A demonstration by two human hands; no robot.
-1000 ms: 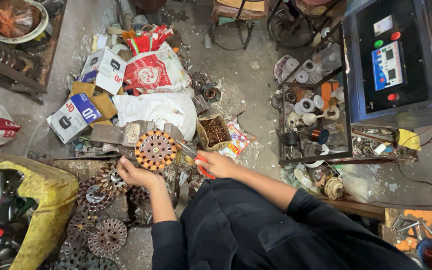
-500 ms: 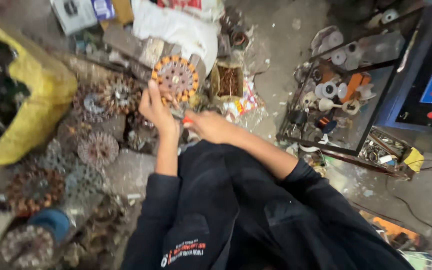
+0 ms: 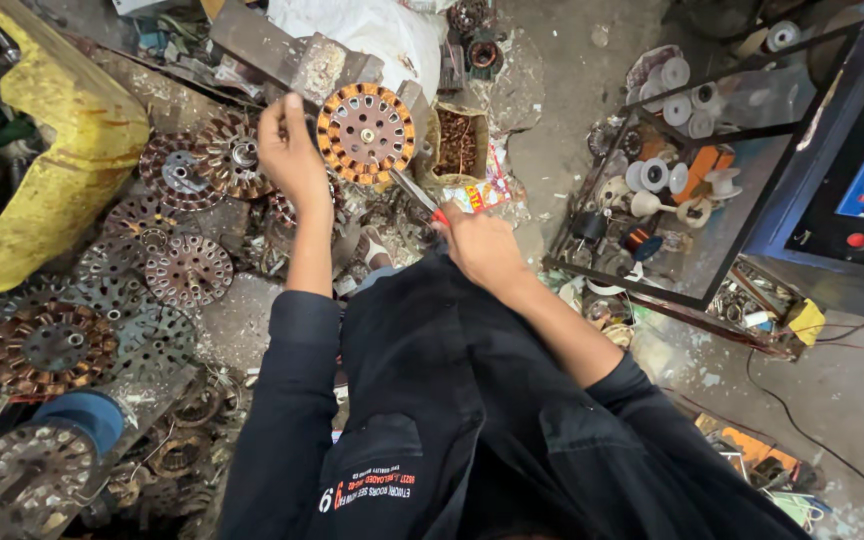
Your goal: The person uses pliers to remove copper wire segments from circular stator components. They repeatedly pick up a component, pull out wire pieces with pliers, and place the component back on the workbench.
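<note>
Gripping a round stator core (image 3: 365,133) – left hand (image 3: 292,160), right hand (image 3: 482,245) clasping red-handled cutters (image 3: 417,195) beside it

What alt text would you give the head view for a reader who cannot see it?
Seen from above, a person in dark sleeves holds a round orange-wound stator upright with the left hand while the right hand works red-handled cutters at its lower edge. More worn stators lie at left beside a yellow sack.

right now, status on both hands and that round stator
Left hand steadies the orange-wound stator at its edge. Right hand grips a red-handled tool, tip at the stator's lower rim. Scrap stators crowd the left.
</note>
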